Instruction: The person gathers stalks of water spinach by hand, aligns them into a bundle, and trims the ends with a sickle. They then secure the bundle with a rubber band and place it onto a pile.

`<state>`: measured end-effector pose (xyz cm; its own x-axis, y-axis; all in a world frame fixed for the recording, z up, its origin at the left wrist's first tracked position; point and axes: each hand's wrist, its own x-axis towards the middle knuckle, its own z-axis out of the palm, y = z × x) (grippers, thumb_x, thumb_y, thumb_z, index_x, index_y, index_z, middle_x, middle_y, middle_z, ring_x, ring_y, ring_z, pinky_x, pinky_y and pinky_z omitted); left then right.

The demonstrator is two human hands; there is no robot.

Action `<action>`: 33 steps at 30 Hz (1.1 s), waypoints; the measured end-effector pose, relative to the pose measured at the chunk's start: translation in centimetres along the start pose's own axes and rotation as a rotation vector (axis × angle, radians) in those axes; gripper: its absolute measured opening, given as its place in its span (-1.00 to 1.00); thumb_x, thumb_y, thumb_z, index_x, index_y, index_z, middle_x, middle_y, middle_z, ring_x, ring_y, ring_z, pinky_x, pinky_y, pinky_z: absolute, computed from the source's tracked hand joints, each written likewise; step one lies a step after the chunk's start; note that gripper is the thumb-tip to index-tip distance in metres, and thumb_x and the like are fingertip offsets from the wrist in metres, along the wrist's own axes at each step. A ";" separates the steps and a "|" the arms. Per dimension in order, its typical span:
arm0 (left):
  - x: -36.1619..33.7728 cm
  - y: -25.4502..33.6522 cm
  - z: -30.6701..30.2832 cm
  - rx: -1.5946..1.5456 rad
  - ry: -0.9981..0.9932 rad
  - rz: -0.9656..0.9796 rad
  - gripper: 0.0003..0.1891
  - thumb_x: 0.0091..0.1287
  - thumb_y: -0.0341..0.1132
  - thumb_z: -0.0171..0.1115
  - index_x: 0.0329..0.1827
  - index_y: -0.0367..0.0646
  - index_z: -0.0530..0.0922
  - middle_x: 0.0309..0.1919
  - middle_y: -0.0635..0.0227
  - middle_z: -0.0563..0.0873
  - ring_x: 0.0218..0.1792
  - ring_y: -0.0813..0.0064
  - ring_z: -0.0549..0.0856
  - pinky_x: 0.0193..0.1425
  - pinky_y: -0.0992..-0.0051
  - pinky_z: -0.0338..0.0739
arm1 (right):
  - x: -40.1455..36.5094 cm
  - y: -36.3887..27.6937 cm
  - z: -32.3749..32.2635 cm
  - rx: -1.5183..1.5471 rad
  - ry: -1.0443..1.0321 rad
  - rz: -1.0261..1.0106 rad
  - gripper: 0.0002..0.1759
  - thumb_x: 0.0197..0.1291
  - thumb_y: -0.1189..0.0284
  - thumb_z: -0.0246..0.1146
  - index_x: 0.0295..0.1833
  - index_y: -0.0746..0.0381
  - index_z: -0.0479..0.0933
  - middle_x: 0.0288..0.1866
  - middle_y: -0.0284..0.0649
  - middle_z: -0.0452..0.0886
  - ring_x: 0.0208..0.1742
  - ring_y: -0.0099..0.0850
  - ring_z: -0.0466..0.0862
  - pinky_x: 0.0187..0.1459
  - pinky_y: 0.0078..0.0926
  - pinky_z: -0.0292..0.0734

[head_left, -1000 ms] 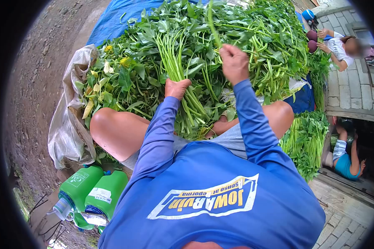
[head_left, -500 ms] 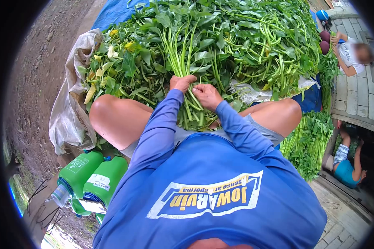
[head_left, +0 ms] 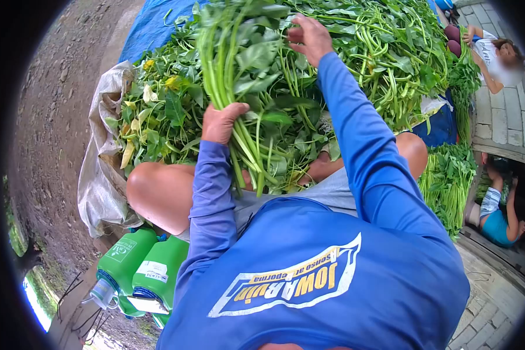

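A bundle of long green stems with broad leaves (head_left: 224, 73) stands upright in my left hand (head_left: 220, 123), whose fingers are wrapped round its lower part. The cut stem ends point down toward my lap. My right hand (head_left: 312, 39) is raised over the pile, to the right of the bundle's leafy top, its fingers apart and nothing seen between them. Beneath and behind both hands spreads a big heap of leafy greens (head_left: 385, 70), with some yellowed leaves (head_left: 135, 125) at its left side.
A pale sack (head_left: 102, 169) and a blue tarp (head_left: 149, 29) edge the heap. Green jugs (head_left: 125, 259) stand at lower left. More greens (head_left: 449, 181) lie at right. Two people (head_left: 499, 61), (head_left: 496, 224) are at far right, one holding greens.
My right hand has let go of the stems and moved up and to the right. My left hand has shifted left with the bundle. The camera view has tilted slightly.
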<state>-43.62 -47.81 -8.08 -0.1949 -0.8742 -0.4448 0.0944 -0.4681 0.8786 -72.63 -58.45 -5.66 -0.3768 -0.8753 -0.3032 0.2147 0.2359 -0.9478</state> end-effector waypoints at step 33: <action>6.0 -8.9 3.0 -0.020 0.137 0.044 -0.56 0.09 -0.28 0.63 -0.04 -0.35 0.68 -0.26 0.22 0.82 -0.28 0.43 0.75 -0.10 0.41 0.65 | -11.9 -4.9 -5.8 -0.317 0.035 -0.375 -0.64 0.42 0.45 0.37 0.29 0.22 0.68 -0.08 -0.40 0.75 -0.21 -0.66 0.66 -0.16 -0.63 0.64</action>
<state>-48.59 -48.46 -18.00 -0.0556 -0.9025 -0.4270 0.1195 -0.4306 0.8946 -74.45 -46.73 1.99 -0.4068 -0.9111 0.0671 -0.2246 0.0285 -0.9740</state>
